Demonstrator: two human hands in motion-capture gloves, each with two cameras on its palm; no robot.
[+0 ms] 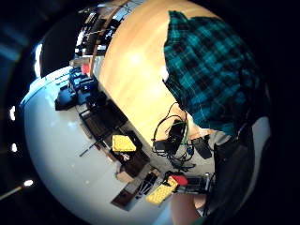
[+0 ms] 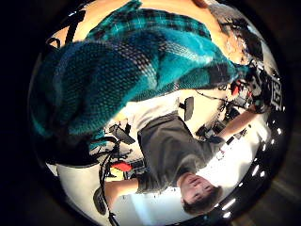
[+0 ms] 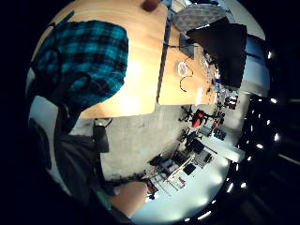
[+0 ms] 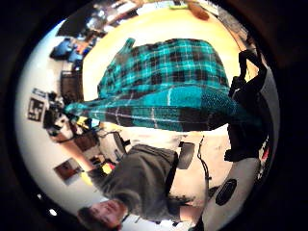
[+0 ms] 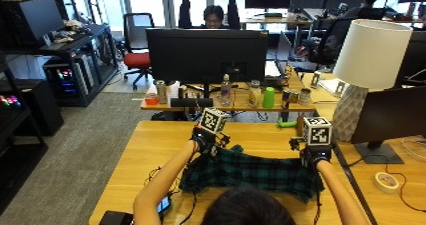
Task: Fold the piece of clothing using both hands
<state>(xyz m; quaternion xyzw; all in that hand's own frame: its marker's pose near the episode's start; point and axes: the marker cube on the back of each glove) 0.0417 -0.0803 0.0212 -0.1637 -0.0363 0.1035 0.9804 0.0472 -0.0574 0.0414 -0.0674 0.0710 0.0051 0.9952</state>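
Observation:
A dark green and teal plaid garment [image 5: 249, 172] stretches between my two hands over the wooden table [image 5: 259, 132], just in front of me. My left hand [image 5: 203, 141] grips its far left corner and my right hand [image 5: 311, 157] grips its far right corner. The near part of the garment drapes down toward my body. In the left thumb side palm view the plaid garment [image 2: 131, 61] fills much of the picture, close to that palm. In the right thumb side palm view the garment [image 4: 163, 91] shows a folded edge hanging over the table's near edge.
A white lamp [image 5: 369, 55] and a dark monitor [image 5: 393, 115] stand at the table's right. A tape roll [image 5: 385, 181] lies near them. A phone [image 5: 163, 203] with cables lies by my left elbow. A second desk with a large monitor [image 5: 206, 52] stands beyond.

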